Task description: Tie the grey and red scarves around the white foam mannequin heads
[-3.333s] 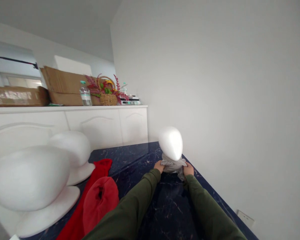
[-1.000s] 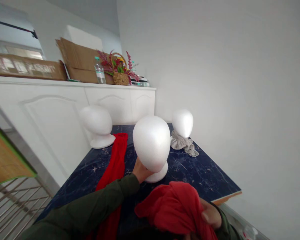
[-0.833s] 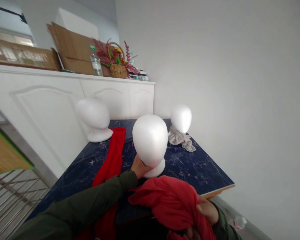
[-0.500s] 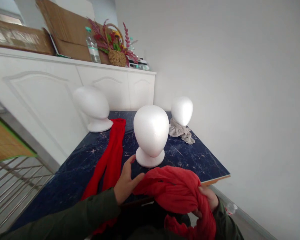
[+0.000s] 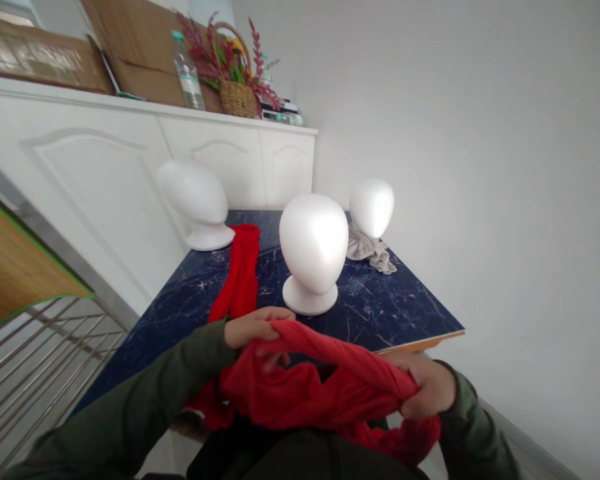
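Between my two hands a red scarf [image 5: 300,397] is stretched in a twisted loop, just off the near edge of the table. My left hand [image 5: 257,328] is closed on its left end, the fingers partly inside the loop. At the right end my right hand [image 5: 427,383] grips the bunched cloth. Beyond the scarf a white foam mannequin head [image 5: 314,250] stands upright on the table, touched by neither hand. A second red cloth [image 5: 240,273] lies lengthwise on the table to the left of that head.
The dark blue marbled table [image 5: 380,303] also bears a white foam head [image 5: 197,200] at back left and another foam head [image 5: 373,207] at back right, with grey cloth [image 5: 373,252] at its base. A metal rack [image 5: 50,360] stands left. White cabinets [image 5: 95,160] line the back.
My left hand, earlier open beside the middle head's base, has come back and taken hold of the scarf. The scarf is now drawn out sideways between both hands. The view has shifted slightly.
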`<action>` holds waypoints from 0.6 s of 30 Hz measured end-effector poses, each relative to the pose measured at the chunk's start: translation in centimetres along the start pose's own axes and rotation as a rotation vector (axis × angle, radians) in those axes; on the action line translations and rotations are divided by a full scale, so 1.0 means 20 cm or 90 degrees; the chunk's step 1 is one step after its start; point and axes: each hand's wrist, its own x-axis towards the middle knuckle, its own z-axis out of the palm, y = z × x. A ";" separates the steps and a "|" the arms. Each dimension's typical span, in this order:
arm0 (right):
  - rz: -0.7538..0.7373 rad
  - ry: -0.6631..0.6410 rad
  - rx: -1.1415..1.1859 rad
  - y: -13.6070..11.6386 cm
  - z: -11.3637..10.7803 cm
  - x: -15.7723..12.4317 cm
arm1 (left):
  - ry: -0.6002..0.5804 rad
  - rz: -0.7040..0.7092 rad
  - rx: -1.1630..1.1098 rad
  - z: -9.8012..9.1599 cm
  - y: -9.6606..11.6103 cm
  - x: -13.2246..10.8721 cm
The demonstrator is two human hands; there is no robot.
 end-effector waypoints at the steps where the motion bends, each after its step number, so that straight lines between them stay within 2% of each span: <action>1: -0.003 0.024 -0.094 -0.02 -0.02 -0.02 | -0.051 -0.010 -0.041 -0.01 0.01 -0.07; 3: -0.018 0.090 -0.261 -0.06 -0.08 -0.05 | -0.143 -0.018 0.027 0.00 0.02 -0.20; 5: -0.042 0.167 -0.355 -0.13 -0.13 -0.06 | -0.194 -0.037 0.184 0.03 0.04 -0.28; 7: -0.078 0.206 -0.437 -0.24 -0.18 -0.04 | -0.136 -0.043 0.360 0.07 0.10 -0.31; 9: -0.140 0.244 -0.547 -0.38 -0.23 0.02 | 0.000 -0.014 0.518 0.08 0.23 -0.33; 11: -0.225 0.325 -0.657 -0.54 -0.29 0.12 | 0.176 0.072 0.674 0.03 0.40 -0.33; 13: -0.290 0.452 -0.725 -0.70 -0.37 0.25 | 0.398 0.194 0.794 -0.05 0.62 -0.32; 15: -0.306 0.572 -0.746 -0.85 -0.46 0.41 | 0.633 0.226 0.926 -0.16 0.82 -0.26; 16: -0.302 0.619 -0.743 -0.91 -0.52 0.50 | 0.702 0.201 0.985 -0.22 0.91 -0.22; 17: -0.296 0.650 -0.737 -0.95 -0.56 0.59 | 0.738 0.181 1.020 -0.28 0.99 -0.16; 18: -0.282 0.676 -0.727 -0.98 -0.61 0.67 | 0.733 0.171 1.028 -0.34 1.04 -0.09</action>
